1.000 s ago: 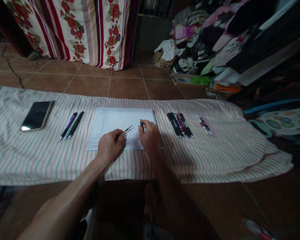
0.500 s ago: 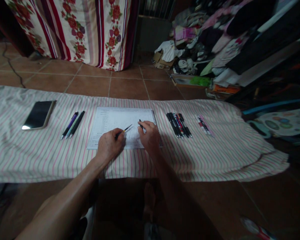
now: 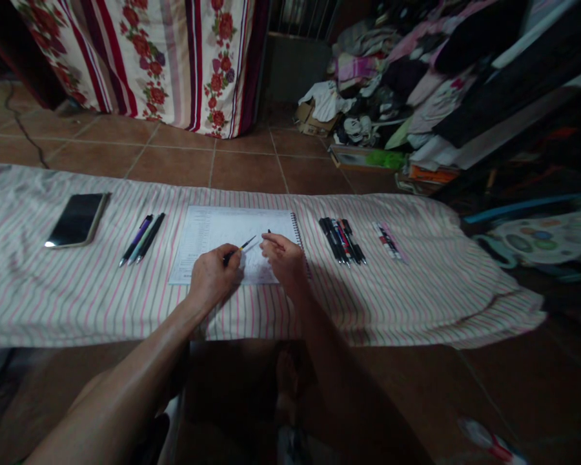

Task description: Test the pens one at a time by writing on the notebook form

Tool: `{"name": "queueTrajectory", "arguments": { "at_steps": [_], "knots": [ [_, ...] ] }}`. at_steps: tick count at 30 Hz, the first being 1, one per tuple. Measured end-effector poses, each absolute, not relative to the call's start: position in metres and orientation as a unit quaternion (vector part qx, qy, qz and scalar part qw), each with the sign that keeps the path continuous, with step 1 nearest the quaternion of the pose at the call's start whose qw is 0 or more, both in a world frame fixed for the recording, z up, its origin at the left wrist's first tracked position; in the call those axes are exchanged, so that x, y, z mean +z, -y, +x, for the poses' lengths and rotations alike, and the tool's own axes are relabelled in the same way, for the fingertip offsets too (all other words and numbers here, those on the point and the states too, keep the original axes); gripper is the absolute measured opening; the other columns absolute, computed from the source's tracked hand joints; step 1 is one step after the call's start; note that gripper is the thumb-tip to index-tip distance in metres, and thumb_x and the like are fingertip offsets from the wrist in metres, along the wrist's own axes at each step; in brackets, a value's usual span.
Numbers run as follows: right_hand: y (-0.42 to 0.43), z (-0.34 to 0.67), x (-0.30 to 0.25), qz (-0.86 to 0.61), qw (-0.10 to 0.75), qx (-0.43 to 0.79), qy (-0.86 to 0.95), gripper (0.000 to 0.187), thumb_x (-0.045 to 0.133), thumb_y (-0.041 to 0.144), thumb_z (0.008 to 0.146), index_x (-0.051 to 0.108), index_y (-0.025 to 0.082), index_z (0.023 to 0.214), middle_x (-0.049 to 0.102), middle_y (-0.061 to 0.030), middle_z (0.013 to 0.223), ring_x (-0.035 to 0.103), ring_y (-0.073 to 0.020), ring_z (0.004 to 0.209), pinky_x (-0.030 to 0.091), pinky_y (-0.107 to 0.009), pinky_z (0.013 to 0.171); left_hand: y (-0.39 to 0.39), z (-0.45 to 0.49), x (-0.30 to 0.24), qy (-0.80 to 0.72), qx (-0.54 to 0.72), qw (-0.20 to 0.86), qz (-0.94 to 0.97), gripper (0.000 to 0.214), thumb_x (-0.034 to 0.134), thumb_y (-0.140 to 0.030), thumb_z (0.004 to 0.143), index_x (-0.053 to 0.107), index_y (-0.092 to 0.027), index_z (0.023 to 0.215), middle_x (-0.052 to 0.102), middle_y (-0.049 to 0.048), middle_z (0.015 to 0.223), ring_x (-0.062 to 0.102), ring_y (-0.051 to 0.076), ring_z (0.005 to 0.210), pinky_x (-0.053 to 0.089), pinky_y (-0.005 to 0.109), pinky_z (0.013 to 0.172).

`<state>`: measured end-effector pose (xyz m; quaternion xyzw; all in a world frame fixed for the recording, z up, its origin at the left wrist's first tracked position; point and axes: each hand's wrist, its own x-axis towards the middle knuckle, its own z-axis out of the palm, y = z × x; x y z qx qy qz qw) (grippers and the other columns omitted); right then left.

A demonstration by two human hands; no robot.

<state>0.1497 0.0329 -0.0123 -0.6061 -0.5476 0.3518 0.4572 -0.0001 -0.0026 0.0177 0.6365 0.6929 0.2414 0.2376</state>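
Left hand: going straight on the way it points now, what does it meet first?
Probably the fingers of the right hand: they lie just beyond the tip of the pen piece in the left hand. Heights over the notebook are hard to judge, so it might pass above them.

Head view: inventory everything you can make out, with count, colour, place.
striped cloth: 1, white-pink-grey, foreground
notebook: 1, white, on cloth
pen part: 1, black, over notebook
dark piece: 1, black, over notebook
left pens: 3, purple, pale green, black, left of notebook
right pens: several, mostly black, right of notebook
slim items: few, pink-dark, farther right
phone: 1, dark, far left
curtain: 1, cream-red, behind
clothes: many, mixed, back right
box: 1, brown, beside clothes
tiles: many, brown, floor
left hand: 1, bare, gripping pen part
right hand: 1, bare, holding dark piece
forearms: 2, bare, foreground
foot: 1, dim, below cloth
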Motion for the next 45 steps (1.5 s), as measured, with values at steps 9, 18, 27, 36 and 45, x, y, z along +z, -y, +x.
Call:
{"name": "queueTrajectory", "arguments": {
  "at_steps": [9, 18, 27, 36, 45],
  "knots": [
    [-0.018, 0.137, 0.004, -0.539, 0.451, 0.563, 0.436, 0.018, 0.064, 0.036, 0.066, 0.067, 0.019, 0.072, 0.064, 0.0016, 0.063, 0.051, -0.0062, 0.048, 0.034, -0.015, 0.038, 0.006, 0.007, 0.021, -0.671, 0.254, 0.249, 0.651, 0.029, 0.045, -0.035, 0.086, 0.067, -0.021, 0.099, 0.072, 0.0039, 0.082, 0.064, 0.016, 0.070, 0.042, 0.024, 0.063],
    [-0.010, 0.133, 0.016, -0.546, 0.454, 0.589, 0.385, 0.021, 0.066, 0.037, 0.064, 0.068, 0.018, 0.071, 0.058, 0.0028, 0.064, 0.049, -0.0060, 0.054, 0.035, -0.015, 0.044, 0.008, 0.010, 0.022, -0.665, 0.235, 0.229, 0.671, 0.029, 0.045, -0.033, 0.087, 0.066, -0.022, 0.103, 0.072, 0.0042, 0.087, 0.064, 0.017, 0.074, 0.041, 0.025, 0.065],
    [-0.018, 0.138, 0.010, -0.565, 0.498, 0.568, 0.332, 0.029, 0.066, 0.041, 0.065, 0.069, 0.019, 0.083, 0.067, -0.0036, 0.084, 0.058, -0.0085, 0.064, 0.038, -0.015, 0.046, 0.008, 0.006, 0.023, -0.672, 0.232, 0.229, 0.664, 0.028, 0.047, -0.032, 0.086, 0.066, -0.021, 0.103, 0.072, 0.0051, 0.083, 0.064, 0.017, 0.071, 0.043, 0.026, 0.065],
    [-0.025, 0.145, 0.007, -0.542, 0.543, 0.574, 0.288, 0.018, 0.065, 0.032, 0.071, 0.067, 0.018, 0.082, 0.070, -0.0042, 0.083, 0.063, -0.0087, 0.062, 0.041, -0.015, 0.043, 0.011, -0.001, 0.022, -0.665, 0.228, 0.243, 0.669, 0.027, 0.047, -0.031, 0.086, 0.066, -0.021, 0.103, 0.071, 0.0043, 0.078, 0.063, 0.017, 0.069, 0.041, 0.025, 0.061],
    [-0.038, 0.156, -0.006, -0.517, 0.584, 0.569, 0.260, 0.023, 0.072, 0.026, 0.066, 0.063, 0.017, 0.086, 0.070, -0.0026, 0.074, 0.061, -0.0082, 0.056, 0.046, -0.015, 0.042, 0.011, -0.009, 0.019, -0.668, 0.211, 0.216, 0.680, 0.026, 0.050, -0.030, 0.085, 0.067, -0.020, 0.103, 0.072, 0.0060, 0.088, 0.065, 0.020, 0.078, 0.045, 0.027, 0.069]
  ]
}}
